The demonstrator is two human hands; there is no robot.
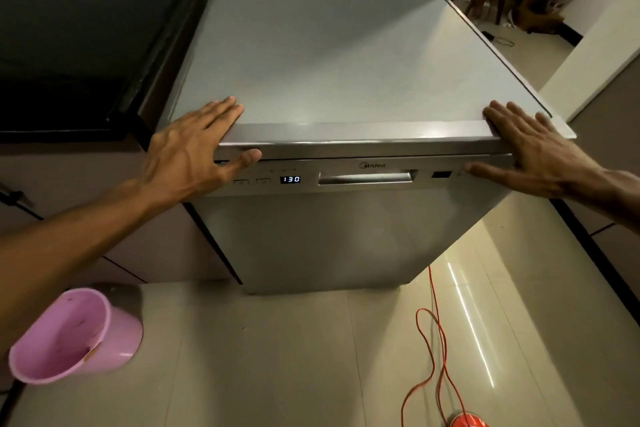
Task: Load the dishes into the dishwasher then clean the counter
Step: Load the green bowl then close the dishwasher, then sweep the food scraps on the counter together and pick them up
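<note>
A freestanding silver dishwasher (332, 229) stands in front of me with its door closed and its display (290, 179) reading 130. My left hand (194, 146) rests on the front left corner of its flat top, fingers straight, thumb under the top's lip. My right hand (533, 146) lies on the front right corner the same way, thumb against the door's upper edge. The black counter (86, 45) sits to the left of the machine. No dishes are in view.
A pink plastic bin (74, 334) stands on the tiled floor at lower left. An orange cable (434, 333) runs across the floor at the right to an orange object at the bottom edge. Chairs and a seated person are in the far room at upper right.
</note>
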